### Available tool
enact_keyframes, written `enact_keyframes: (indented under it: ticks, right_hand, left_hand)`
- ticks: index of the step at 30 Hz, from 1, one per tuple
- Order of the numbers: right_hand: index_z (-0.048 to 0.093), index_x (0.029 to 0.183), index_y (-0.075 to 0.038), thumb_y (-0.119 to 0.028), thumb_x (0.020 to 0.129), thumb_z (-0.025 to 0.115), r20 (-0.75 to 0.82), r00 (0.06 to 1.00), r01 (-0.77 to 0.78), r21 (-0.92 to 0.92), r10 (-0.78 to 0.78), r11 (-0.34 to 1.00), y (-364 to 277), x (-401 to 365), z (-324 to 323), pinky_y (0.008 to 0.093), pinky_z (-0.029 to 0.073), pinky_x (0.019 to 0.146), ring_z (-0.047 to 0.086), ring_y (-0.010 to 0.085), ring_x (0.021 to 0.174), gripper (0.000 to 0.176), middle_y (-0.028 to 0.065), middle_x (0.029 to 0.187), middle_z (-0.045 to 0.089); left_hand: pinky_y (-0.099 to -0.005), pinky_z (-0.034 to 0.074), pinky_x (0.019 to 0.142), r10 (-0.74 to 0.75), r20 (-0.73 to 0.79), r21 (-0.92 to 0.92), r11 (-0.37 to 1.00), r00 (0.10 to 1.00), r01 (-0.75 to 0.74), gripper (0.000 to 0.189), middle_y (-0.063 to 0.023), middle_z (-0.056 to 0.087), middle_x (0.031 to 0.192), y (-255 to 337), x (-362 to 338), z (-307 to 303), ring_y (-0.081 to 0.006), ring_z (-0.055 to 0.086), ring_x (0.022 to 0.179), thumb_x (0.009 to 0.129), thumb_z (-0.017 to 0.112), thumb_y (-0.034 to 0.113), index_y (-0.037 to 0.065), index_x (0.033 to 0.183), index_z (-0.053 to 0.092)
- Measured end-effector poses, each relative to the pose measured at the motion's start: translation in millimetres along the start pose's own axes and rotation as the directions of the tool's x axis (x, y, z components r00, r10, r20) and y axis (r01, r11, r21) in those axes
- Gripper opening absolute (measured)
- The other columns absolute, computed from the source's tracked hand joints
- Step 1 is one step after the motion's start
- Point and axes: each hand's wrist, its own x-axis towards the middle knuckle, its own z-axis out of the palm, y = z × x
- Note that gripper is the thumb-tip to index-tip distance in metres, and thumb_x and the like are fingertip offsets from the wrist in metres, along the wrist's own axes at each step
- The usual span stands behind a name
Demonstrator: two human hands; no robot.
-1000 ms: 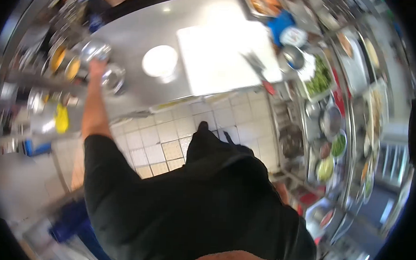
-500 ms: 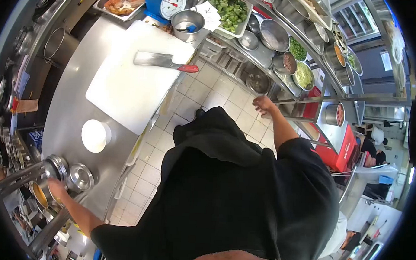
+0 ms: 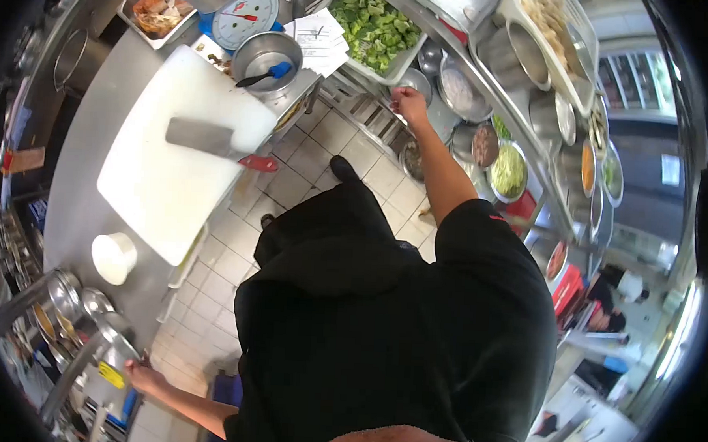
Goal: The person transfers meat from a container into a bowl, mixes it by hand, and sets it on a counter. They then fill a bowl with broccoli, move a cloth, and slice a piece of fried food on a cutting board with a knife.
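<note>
My left hand (image 3: 143, 374) is closed around the edge of a metal bowl (image 3: 117, 333), which is tipped nearly on its side beside the steel counter. Next to it, more metal bowls (image 3: 65, 294) sit by the rail. My right hand (image 3: 409, 105) is stretched forward, fingers loosely bent and apart. It overlaps the near side of a small metal bowl (image 3: 415, 83) on the ingredient shelf in this view. Close to that hand stand a tray of chopped green vegetables (image 3: 376, 26) and a larger metal bowl (image 3: 464, 91).
On the counter (image 3: 70, 209) lie a white cutting board (image 3: 162, 189), a cleaver (image 3: 203, 137) and a white tub (image 3: 114, 258). A scale (image 3: 244, 15) and a pot with a blue brush (image 3: 254, 55) stand at its far end. A steel rack (image 3: 523, 149) runs along my right.
My left hand has moved back toward me, bringing a metal bowl with it. My right hand has reached forward to the small bowl. My view has shifted with my body.
</note>
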Motion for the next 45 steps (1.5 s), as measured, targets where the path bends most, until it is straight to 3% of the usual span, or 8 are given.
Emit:
enact_keyframes:
  ticks: [8,23,26,30,34,36,39,45]
  right_hand:
    - [0.057,0.101,-0.005,-0.015,0.088,0.06,-0.068,0.995,0.09,0.333,-0.071,0.939,9.9,220.1,35.2,0.0309,0.046,0.049,0.057,0.0189,0.062,0.017,0.0093,0.081,0.059]
    - [0.051,0.122,-0.013,-0.019,0.092,0.056,0.104,0.827,0.265,-0.938,-0.553,0.221,18.7,354.0,70.6,0.0416,0.046,0.053,0.063,0.0228,0.063,0.031,0.0102,0.08,0.066]
    - [0.053,0.116,-0.01,-0.025,0.093,0.055,-0.165,0.938,0.262,-0.236,-0.305,0.936,15.2,324.6,58.4,0.0384,0.045,0.051,0.06,0.0218,0.063,0.028,0.0095,0.079,0.063]
    - [0.056,0.108,-0.006,-0.032,0.094,0.053,0.097,0.986,-0.159,0.788,0.136,0.594,-15.4,231.3,42.6,0.0341,0.043,0.049,0.056,0.0205,0.063,0.03,0.0085,0.077,0.058]
    - [0.06,0.106,-0.005,-0.04,0.09,0.057,0.561,0.828,-0.456,0.668,0.006,0.588,21.3,246.6,64.1,0.0378,0.045,0.055,0.057,0.0216,0.073,0.039,0.0094,0.084,0.059]
    - [0.063,0.107,-0.004,-0.051,0.081,0.064,0.321,0.944,-0.129,0.135,0.08,0.982,-12.1,218.9,99.1,0.0419,0.048,0.062,0.058,0.025,0.078,0.054,0.0111,0.087,0.061]
    - [0.064,0.109,-0.001,-0.05,0.072,0.074,0.215,0.917,0.399,-0.542,-0.337,0.74,8.8,227.7,136.1,0.0398,0.05,0.065,0.059,0.021,0.08,0.062,0.0108,0.087,0.059]
    - [0.063,0.107,0.002,-0.031,0.074,0.075,0.15,0.989,0.01,-0.036,-0.004,0.999,-21.8,202.8,90.3,0.0292,0.05,0.056,0.057,0.0118,0.072,0.048,0.0071,0.087,0.058]
  left_hand:
    - [-0.0414,0.051,0.064,-0.512,0.065,0.04,0.859,0.857,0.51,0.037,-0.0066,0.05,0.106,-105.6,-304.4,137.6,-0.0229,0.055,0.087,0.084,0.054,0.004,0.01,0.12,0.052]
    - [-0.0357,0.045,0.091,-0.394,0.432,0.56,0.822,0.811,0.101,0.082,-0.0291,0.045,0.133,-50.7,-434.4,369.3,-0.0319,0.054,0.113,0.07,0.056,-0.001,-0.001,0.145,0.023]
    - [-0.0346,0.043,0.095,-0.437,0.446,0.548,0.823,0.781,0.148,0.08,-0.0307,0.044,0.132,-52.9,-433.8,382.3,-0.0326,0.052,0.117,0.071,0.054,-0.003,-0.003,0.144,0.023]
    - [-0.0341,0.046,0.091,-0.363,0.516,0.488,0.869,0.776,0.082,0.077,-0.0272,0.052,0.124,-87.7,-430.2,385.7,-0.0298,0.057,0.11,0.071,0.054,-0.006,-0.006,0.143,0.024]
    - [-0.0338,0.047,0.09,-0.303,0.581,0.493,0.869,0.756,-0.03,0.077,-0.0254,0.056,0.121,-102.8,-418.1,399.7,-0.0287,0.059,0.108,0.071,0.054,-0.009,-0.007,0.142,0.025]
    - [-0.0335,0.047,0.09,-0.27,0.601,0.514,0.852,0.753,-0.105,0.076,-0.0253,0.056,0.121,-96.6,-412.8,414.0,-0.0288,0.058,0.108,0.071,0.054,-0.008,-0.007,0.142,0.025]
    - [-0.0363,0.045,0.094,-0.279,0.599,0.522,0.847,0.75,-0.103,0.076,-0.0278,0.054,0.123,-69.4,-411.8,439.5,-0.0329,0.055,0.113,0.072,0.056,-0.001,-0.008,0.141,0.024]
    - [-0.0365,0.049,0.082,-0.332,0.531,0.364,0.92,0.78,0.144,0.047,-0.0212,0.059,0.103,-68.9,-415.3,509.1,-0.0293,0.06,0.091,0.073,0.063,0.004,-0.009,0.115,0.048]
